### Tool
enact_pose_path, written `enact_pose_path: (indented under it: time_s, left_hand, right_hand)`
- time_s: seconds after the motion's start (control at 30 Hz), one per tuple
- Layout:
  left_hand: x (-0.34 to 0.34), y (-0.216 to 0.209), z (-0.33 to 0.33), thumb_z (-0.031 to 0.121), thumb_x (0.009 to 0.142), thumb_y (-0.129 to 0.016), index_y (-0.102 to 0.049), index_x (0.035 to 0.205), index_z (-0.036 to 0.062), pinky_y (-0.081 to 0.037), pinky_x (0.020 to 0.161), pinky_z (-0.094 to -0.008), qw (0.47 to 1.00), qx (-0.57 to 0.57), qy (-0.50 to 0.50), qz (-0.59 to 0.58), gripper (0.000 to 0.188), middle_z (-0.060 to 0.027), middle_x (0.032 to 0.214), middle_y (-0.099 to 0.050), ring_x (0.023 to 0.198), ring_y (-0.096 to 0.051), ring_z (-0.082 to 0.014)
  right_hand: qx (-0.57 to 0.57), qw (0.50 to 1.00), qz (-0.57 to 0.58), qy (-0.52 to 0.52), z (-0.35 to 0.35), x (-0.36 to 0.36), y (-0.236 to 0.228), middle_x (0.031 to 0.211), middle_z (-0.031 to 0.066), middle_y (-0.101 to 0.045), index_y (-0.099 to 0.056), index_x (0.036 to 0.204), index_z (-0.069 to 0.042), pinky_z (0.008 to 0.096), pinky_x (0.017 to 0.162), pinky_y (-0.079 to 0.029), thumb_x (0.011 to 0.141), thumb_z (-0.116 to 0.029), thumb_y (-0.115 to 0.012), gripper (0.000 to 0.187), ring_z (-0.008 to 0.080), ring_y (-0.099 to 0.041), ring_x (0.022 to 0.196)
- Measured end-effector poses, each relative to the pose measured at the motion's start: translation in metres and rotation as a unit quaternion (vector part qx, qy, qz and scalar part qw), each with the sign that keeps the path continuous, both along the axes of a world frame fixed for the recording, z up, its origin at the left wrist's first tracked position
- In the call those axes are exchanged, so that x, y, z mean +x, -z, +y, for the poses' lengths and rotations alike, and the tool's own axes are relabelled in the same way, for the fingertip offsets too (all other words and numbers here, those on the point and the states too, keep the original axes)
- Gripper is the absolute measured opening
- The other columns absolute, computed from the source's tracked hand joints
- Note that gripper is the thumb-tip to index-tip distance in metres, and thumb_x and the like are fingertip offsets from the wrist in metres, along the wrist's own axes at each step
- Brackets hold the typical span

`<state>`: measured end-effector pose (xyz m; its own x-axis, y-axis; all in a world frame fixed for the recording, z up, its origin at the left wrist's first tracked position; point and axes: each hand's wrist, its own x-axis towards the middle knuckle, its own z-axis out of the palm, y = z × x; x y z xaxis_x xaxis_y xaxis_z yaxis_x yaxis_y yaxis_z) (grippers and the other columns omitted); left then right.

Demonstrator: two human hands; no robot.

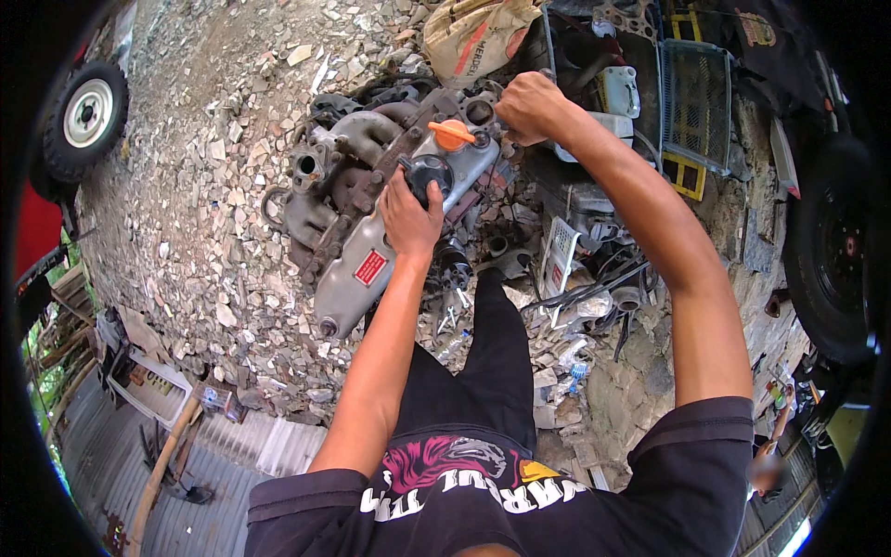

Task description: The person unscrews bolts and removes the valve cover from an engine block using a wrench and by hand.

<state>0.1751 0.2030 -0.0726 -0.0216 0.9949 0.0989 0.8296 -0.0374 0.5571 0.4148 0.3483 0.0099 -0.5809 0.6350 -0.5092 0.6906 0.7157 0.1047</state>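
A grey valve cover [345, 299] with a red label lies slanted across the engine in front of me. My left hand [411, 221] is closed round the side of a round black cap [429, 171] on that cover, its thumb over the near edge. Just beyond sits an orange oil filler cap [452, 136]. Rusty manifold pipes [364, 136] run along the cover's left side. Past the cover's far right end, my right hand [531, 109] makes a fist. A small dark end shows at its top, but what it grips is hidden.
Broken stones [223, 213] cover the ground. A torn sack [475, 42] lies beyond the engine. Crates with jugs [620, 91] and a blue basket [696, 102] stand at right, near a large tyre [835, 251]. A wheel [90, 114] is at far left; another person [768, 472] appears lower right.
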Motion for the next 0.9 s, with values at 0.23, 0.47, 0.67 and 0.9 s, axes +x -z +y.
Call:
enact_pose_path:
  time_s: [0.23, 0.47, 0.67, 0.9]
  left_hand:
    - [-0.002, -0.005, 0.003, 0.042, 0.093, -0.052, -0.044, 0.132, -0.0088, -0.037, 0.103, -0.0487, 1.000, -0.015, 0.003, -0.009, 0.064, -0.0295, 0.121, -0.058, 0.115, -0.053, -0.0430]
    - [-0.001, 0.000, 0.002, 0.039, 0.090, -0.056, -0.046, 0.127, -0.0060, -0.036, 0.105, -0.0478, 1.000, 0.002, 0.004, 0.003, 0.059, -0.0253, 0.118, -0.058, 0.113, -0.055, -0.0394]
    - [0.002, -0.001, 0.001, 0.037, 0.089, -0.058, -0.047, 0.127, -0.0053, -0.036, 0.104, -0.0476, 1.000, 0.000, -0.002, -0.002, 0.058, -0.0245, 0.118, -0.059, 0.113, -0.055, -0.0390]
    - [0.001, 0.003, 0.001, 0.036, 0.089, -0.059, -0.047, 0.127, -0.0049, -0.037, 0.104, -0.0473, 1.000, 0.003, -0.018, 0.015, 0.057, -0.0242, 0.119, -0.059, 0.113, -0.054, -0.0402]
  right_hand:
    - [-0.011, 1.000, 0.003, -0.001, 0.013, 0.003, 0.001, 0.080, 0.0100, -0.072, -0.073, 0.081, -0.011, 0.0401, 0.071, -0.057, 0.065, -0.045, -0.080, 0.038, 0.0294, -0.071, 0.081]
    - [-0.010, 0.999, 0.043, -0.008, 0.016, 0.010, 0.010, 0.071, 0.0114, -0.069, -0.072, 0.072, -0.008, 0.0414, 0.067, -0.055, 0.064, -0.044, -0.078, 0.038, 0.0320, -0.069, 0.075]
    - [-0.024, 0.999, -0.038, -0.004, 0.010, 0.002, 0.000, 0.085, 0.0089, -0.073, -0.075, 0.084, -0.012, 0.0385, 0.071, -0.056, 0.070, -0.039, -0.077, 0.031, 0.0271, -0.071, 0.085]
    - [-0.013, 0.995, -0.080, 0.054, -0.053, -0.030, -0.014, 0.088, 0.0034, -0.075, -0.077, 0.087, -0.015, 0.0359, 0.067, -0.053, 0.086, -0.022, -0.060, 0.018, 0.0200, -0.072, 0.086]
